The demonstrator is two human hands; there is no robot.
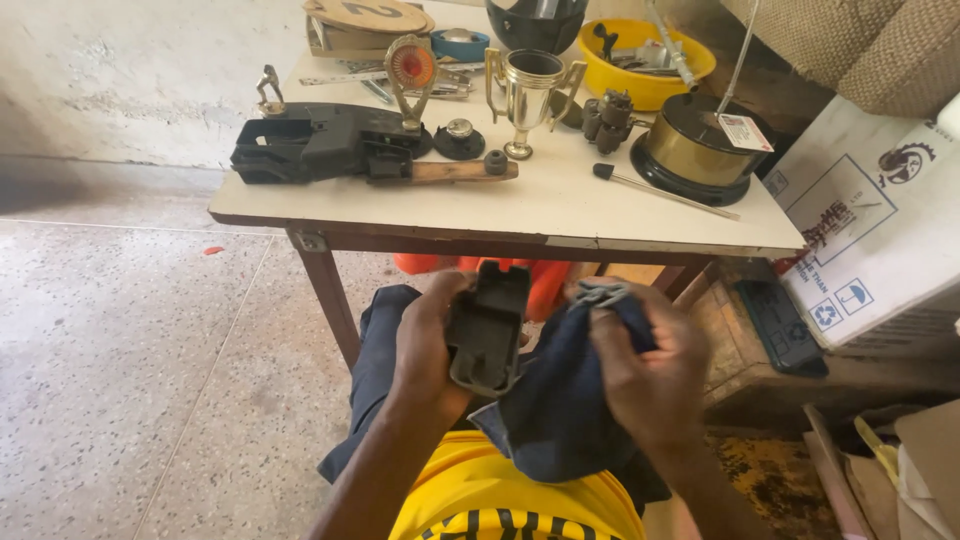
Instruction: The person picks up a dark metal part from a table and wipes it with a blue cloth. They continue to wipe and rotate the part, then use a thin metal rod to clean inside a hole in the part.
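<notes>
My left hand grips a dark grey plastic casing part, held upright over my lap below the table's front edge. My right hand is closed on a dark blue cloth that is bunched against the casing's right side and hangs down over my yellow shirt. The two hands are close together, with the casing and cloth touching between them.
The white table carries a black plastic housing, a wooden-handled tool, a gold trophy cup, a round brass-and-black device, a yellow bowl of tools. A cardboard box stands right; speckled floor left.
</notes>
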